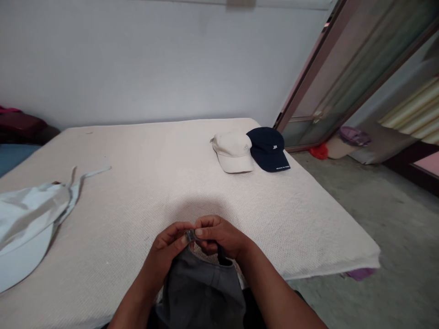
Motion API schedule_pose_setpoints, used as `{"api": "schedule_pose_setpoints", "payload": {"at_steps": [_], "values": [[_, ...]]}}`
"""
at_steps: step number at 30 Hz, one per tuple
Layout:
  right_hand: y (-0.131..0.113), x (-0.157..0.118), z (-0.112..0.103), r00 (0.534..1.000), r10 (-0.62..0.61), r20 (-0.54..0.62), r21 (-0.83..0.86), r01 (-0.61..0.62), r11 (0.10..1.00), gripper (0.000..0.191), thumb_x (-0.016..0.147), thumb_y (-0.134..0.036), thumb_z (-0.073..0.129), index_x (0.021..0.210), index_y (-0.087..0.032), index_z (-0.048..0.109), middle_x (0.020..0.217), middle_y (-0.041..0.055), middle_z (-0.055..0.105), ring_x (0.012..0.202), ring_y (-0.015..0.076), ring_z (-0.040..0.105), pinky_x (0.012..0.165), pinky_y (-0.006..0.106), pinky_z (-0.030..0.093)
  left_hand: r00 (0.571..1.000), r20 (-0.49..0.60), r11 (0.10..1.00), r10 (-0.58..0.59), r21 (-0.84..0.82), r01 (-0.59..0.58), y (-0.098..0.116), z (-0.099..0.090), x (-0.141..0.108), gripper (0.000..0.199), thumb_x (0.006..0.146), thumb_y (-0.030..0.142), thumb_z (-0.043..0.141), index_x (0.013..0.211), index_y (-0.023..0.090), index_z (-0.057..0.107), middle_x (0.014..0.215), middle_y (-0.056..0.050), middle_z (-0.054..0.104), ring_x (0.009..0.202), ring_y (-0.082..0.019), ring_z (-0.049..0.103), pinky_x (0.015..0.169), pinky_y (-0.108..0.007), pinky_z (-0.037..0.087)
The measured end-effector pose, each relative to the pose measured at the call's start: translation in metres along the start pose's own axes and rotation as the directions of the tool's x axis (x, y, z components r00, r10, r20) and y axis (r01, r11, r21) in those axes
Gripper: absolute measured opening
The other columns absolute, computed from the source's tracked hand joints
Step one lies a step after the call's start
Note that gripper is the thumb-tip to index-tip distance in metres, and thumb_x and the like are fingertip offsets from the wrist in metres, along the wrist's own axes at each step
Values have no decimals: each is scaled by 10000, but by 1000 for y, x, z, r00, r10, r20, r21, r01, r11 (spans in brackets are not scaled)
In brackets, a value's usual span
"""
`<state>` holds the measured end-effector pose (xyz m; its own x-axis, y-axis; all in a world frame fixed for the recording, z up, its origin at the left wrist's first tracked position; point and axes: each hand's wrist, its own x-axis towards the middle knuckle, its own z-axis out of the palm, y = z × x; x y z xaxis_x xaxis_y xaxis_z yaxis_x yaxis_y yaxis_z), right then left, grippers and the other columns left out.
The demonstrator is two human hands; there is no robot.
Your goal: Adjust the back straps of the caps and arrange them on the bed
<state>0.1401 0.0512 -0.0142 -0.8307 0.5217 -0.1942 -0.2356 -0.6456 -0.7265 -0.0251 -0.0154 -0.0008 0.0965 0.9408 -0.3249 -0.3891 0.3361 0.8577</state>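
At bottom centre I see my left hand (168,249) and right hand (219,237) both pinching the grey cap's (202,292) buckle (190,236)

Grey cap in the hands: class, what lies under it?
Under the grey cap the cream bed cover shows around its edges. Both hands pinch its buckle. The cap hides whatever lies directly beneath it.

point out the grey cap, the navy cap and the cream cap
grey cap (200,288), head view, crown between the wrists
navy cap (265,146), head view, top of crown
cream cap (233,148), head view, top of crown
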Motion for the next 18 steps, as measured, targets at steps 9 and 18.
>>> {"api": "schedule_pose_setpoints", "payload": {"at_steps": [9,18], "values": [[2,2,-1,999,22,-24,-15,-22,1000,232,728,-292,707,818,-145,551,553,-58,543,375,26,378,382,170,227,999,37,997,-6,-79,9,0,5,-4,140,791,207,658,931,217,659,710,-3,677,608,-101,612,573,-181,466],[2,1,-3,999,7,33,26,-8,1000,193,740,-269,694,787,-147,552,526,-64,524,364,19,324,378,171,190,999,-8,996,-38,-83,37,2,5,-1,106,751,223,696,781,189,601,606,34,617,474,-61,517,458,-142,383]]}}
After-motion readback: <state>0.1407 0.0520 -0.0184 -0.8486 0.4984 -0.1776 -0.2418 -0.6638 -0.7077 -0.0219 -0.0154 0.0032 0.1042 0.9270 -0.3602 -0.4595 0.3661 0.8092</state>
